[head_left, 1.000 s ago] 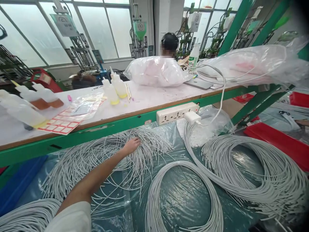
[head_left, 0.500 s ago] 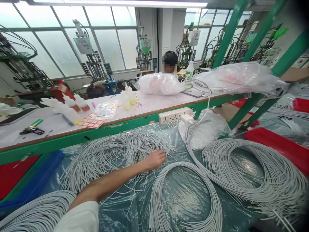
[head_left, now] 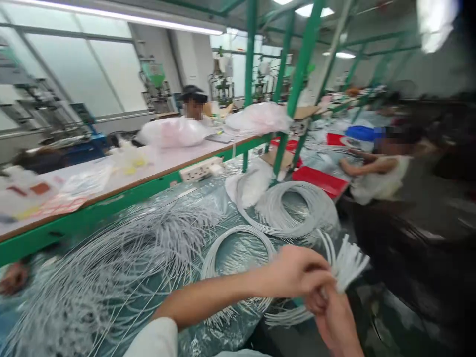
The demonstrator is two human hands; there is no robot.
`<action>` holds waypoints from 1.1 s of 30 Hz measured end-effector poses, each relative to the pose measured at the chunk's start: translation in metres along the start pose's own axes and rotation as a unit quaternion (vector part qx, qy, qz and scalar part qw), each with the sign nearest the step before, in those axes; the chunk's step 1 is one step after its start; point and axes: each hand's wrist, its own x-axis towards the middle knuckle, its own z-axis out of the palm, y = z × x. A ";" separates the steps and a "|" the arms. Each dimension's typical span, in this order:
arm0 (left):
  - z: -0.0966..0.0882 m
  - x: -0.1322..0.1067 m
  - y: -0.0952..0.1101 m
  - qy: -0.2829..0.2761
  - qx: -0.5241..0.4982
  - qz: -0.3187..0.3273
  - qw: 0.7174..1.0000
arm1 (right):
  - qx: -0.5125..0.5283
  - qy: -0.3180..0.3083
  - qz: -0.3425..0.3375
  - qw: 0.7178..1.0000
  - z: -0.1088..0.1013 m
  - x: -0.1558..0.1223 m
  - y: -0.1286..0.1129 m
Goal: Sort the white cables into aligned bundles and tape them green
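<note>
Over the front edge of the table, my right hand [head_left: 332, 310] is closed round a bundle of white cables [head_left: 351, 260], whose cut ends fan out above the fist. My left hand [head_left: 299, 270] reaches across and meets it, fingers curled in and touching the right hand at the bundle. Blur and overlap hide what the left fingers pinch. Behind my wrists lies a coil of grey-white cables [head_left: 213, 253]. A loose, spread heap of such cables [head_left: 145, 253] covers the table to the left.
A larger cable coil [head_left: 312, 206] lies behind, beside a red tray [head_left: 322, 181]. A green-edged shelf [head_left: 122, 196] with a power strip [head_left: 201, 169] runs along the back. Another person's hand [head_left: 14, 278] shows at the left edge; a co-worker [head_left: 386, 173] sits at right.
My left hand has moved from the loose cable heap to the right and nearer me, meeting my right hand. The right hand and its cable bundle have come into view as the camera turned right.
</note>
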 end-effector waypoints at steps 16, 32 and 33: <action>-0.016 -0.045 -0.015 0.096 -0.049 -0.097 0.989 | 0.032 -0.100 -0.051 0.993 0.043 -0.019 0.000; -0.020 -0.064 -0.004 0.215 -0.064 -0.114 0.968 | 0.010 -0.145 -0.012 0.989 0.046 -0.026 -0.005; -0.020 -0.063 -0.002 0.237 -0.065 -0.123 0.961 | -0.008 -0.153 -0.012 0.988 0.046 -0.026 -0.003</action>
